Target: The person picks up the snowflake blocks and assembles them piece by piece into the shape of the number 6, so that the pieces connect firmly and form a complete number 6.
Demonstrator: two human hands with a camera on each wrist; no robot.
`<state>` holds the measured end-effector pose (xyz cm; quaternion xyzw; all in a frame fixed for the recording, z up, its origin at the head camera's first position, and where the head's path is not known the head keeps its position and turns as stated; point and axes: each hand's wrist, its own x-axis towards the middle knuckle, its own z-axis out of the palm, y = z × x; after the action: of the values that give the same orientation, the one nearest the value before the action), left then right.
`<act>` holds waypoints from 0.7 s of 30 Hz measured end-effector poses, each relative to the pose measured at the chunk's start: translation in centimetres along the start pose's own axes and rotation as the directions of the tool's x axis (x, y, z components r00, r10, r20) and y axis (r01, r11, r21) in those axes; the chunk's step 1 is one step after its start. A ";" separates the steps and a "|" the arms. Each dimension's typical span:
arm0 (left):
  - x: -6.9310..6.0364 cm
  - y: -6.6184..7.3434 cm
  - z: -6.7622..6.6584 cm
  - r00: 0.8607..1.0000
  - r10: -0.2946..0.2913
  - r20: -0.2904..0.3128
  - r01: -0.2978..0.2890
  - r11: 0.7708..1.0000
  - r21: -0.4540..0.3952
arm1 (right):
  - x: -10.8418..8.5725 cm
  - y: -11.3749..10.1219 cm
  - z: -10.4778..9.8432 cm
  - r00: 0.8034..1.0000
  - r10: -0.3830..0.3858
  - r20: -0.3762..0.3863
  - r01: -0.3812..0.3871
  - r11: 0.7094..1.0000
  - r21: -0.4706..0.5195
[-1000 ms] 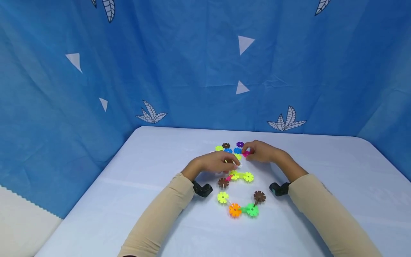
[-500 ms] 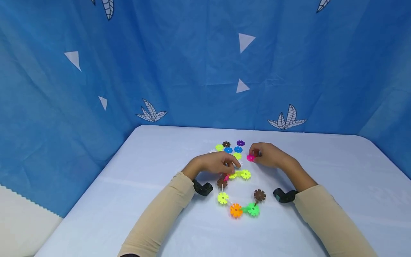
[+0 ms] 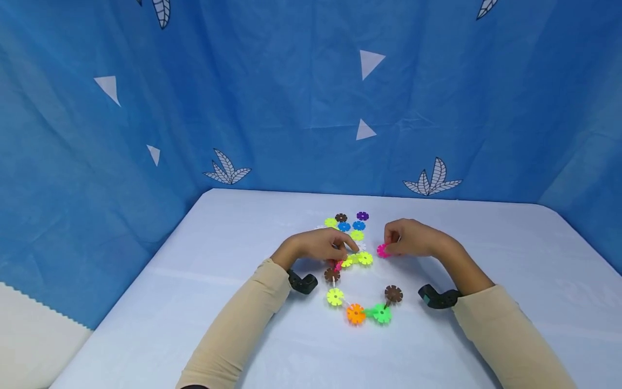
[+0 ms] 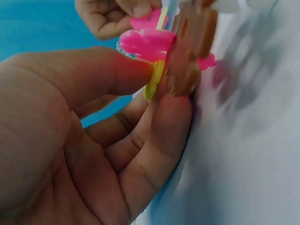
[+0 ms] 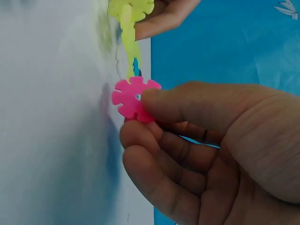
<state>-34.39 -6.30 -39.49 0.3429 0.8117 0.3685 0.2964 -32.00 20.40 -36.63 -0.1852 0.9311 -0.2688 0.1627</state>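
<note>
A chain of notched plastic discs curves on the table, with brown (image 3: 332, 275), yellow (image 3: 335, 296), orange (image 3: 356, 314), green (image 3: 382, 313) and another brown disc (image 3: 393, 294). My left hand (image 3: 323, 244) pinches the chain's far end, where a pink piece (image 4: 147, 41) joins a brown disc (image 4: 183, 51) beside a yellow one (image 4: 154, 80). Just right of the chain's yellow disc (image 3: 365, 258), my right hand (image 3: 413, 237) holds a loose-looking pink disc (image 5: 132, 97) between thumb and fingers. In the right wrist view it overlaps the yellow piece's end (image 5: 129, 56); contact is unclear.
Loose discs lie behind the hands: purple (image 3: 362, 216), brown (image 3: 341, 218), two blue (image 3: 358, 226), yellow (image 3: 357, 235) and white ones partly hidden. The white table (image 3: 486, 259) meets a blue curtain (image 3: 311, 97) at its back edge.
My right hand has drawn the pink disc away from the loose discs, rightward and nearer me. My left hand has shifted slightly left, and the chain's yellow end has moved left and farther back.
</note>
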 end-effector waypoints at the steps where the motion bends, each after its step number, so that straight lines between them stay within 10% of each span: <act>1: 0.0 -0.1 0.0 1.000 -0.003 -0.003 0.003 1.000 -0.011 | -0.1 -0.2 0.1 1.000 0.001 0.017 -0.001 1.000 0.011; 21: -0.4 0.0 -0.1 1.000 0.003 -0.023 -0.003 1.000 0.003 | 0.2 -2.4 1.9 0.993 -0.115 0.015 0.116 0.992 -0.057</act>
<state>-34.24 -6.64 -39.37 0.3404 0.8149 0.3718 0.2861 -30.81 17.61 -36.85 -0.2451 0.9252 -0.2497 0.1469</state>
